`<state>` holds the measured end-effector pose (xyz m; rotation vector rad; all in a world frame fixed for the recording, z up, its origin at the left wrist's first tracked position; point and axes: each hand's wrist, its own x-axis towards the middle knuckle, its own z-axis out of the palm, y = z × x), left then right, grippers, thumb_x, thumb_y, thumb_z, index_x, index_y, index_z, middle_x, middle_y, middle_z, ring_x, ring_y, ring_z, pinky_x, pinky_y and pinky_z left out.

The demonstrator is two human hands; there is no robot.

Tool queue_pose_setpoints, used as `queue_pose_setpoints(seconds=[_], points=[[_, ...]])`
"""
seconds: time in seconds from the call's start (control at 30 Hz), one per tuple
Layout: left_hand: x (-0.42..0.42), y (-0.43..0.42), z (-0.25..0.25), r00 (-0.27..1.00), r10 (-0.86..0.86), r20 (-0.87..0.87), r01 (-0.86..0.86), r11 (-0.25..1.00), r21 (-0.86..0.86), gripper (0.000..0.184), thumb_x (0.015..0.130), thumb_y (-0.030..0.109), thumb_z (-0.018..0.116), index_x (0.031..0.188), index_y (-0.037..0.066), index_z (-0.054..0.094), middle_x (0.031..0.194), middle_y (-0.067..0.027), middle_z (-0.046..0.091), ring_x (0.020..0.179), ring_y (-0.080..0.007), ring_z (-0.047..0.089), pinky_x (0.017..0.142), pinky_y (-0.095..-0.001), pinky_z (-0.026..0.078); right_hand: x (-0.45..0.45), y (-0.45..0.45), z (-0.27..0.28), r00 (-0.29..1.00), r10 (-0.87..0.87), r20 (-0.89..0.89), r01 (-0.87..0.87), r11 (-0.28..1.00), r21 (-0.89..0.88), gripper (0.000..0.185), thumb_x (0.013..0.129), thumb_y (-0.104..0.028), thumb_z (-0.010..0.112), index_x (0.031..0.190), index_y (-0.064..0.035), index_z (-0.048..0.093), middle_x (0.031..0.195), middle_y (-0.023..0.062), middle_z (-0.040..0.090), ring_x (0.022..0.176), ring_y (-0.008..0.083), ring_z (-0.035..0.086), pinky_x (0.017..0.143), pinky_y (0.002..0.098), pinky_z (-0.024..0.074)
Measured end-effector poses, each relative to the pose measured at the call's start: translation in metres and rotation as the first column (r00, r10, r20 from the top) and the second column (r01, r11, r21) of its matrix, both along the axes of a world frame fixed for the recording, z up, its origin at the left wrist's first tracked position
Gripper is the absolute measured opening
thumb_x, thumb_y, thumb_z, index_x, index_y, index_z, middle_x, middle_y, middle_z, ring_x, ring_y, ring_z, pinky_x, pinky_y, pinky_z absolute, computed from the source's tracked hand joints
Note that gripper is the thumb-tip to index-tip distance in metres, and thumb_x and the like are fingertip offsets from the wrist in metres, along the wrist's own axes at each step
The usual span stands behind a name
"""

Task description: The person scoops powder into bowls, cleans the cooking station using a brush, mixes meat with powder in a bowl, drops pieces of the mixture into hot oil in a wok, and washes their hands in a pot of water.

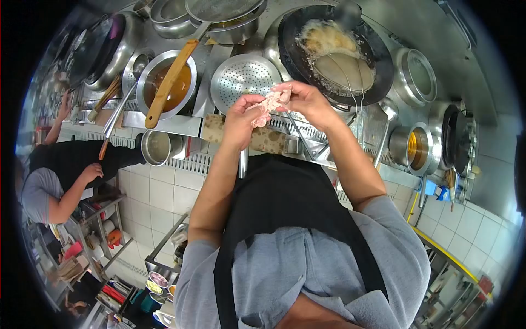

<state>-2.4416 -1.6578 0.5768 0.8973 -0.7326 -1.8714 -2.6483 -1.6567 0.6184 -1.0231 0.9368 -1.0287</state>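
A piece of pale pink raw meat, with a whitish coating, is stretched between my two hands. My left hand pinches its lower left end, and my right hand grips the upper right end. Below them lies a round perforated metal strainer. Just beyond my right hand is a black wok of bubbling oil. Golden pieces of food fry in it, beside a round wire-mesh skimmer whose long handle points toward me.
A pot of amber liquid stands left, crossed by a wooden-handled sieve. Metal pots and a pot of yellow oil sit right. A speckled cloth lies along the stove edge. Another person in a dark apron works at far left.
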Motion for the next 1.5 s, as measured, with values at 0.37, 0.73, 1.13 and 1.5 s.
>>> queue_pose_setpoints(seconds=[0.37,0.73,1.13,1.5], points=[[0.013,0.001,-0.011,0.999,0.011,0.040,-0.010,1.000,-0.010,0.014,0.090,0.000,0.063,0.104,0.001,0.064,0.096,-0.0091,0.068,0.081,-0.0144,0.066,0.067,-0.0272,0.053,-0.028,-0.013,0.019,1.000,-0.025,0.003,0.025,0.996,0.090,0.016,0.097,-0.004,0.063,0.113,0.0003,0.066,0.100,0.0092,0.071,0.086,0.0147,0.068,0.074,0.0293,0.0582],[0.013,0.003,-0.025,0.985,0.046,-0.164,-0.034,0.997,0.072,0.021,0.096,0.011,0.060,0.114,0.002,0.059,0.108,-0.0133,0.064,0.098,-0.0255,0.067,0.077,-0.0337,0.056,-0.002,-0.003,-0.017,0.974,-0.003,0.228,-0.067,0.952,0.299,0.016,0.094,-0.006,0.069,0.106,-0.0028,0.060,0.107,0.0123,0.067,0.098,0.0227,0.070,0.086,0.0388,0.0589],[0.038,0.027,-0.007,0.922,0.197,-0.334,-0.152,0.976,0.157,0.046,0.078,-0.004,0.055,0.123,-0.001,0.051,0.122,-0.0217,0.060,0.110,-0.0310,0.062,0.100,-0.0400,0.052,-0.108,-0.091,0.013,0.399,-0.280,-0.873,0.187,0.957,-0.221,0.047,0.094,-0.047,0.064,0.092,-0.0012,0.073,0.080,0.0161,0.070,0.073,0.0289,0.063,0.071,0.0401,0.0509],[0.041,0.038,-0.008,0.953,0.215,-0.213,-0.200,0.976,0.091,0.030,0.099,0.006,0.058,0.127,0.001,0.050,0.129,-0.0206,0.060,0.117,-0.0303,0.062,0.105,-0.0444,0.052,-0.161,-0.164,0.023,0.319,-0.679,-0.661,0.265,0.734,-0.625,0.029,0.093,-0.024,0.063,0.117,-0.0092,0.072,0.101,0.0118,0.075,0.091,0.0237,0.071,0.082,0.0351,0.0536]])
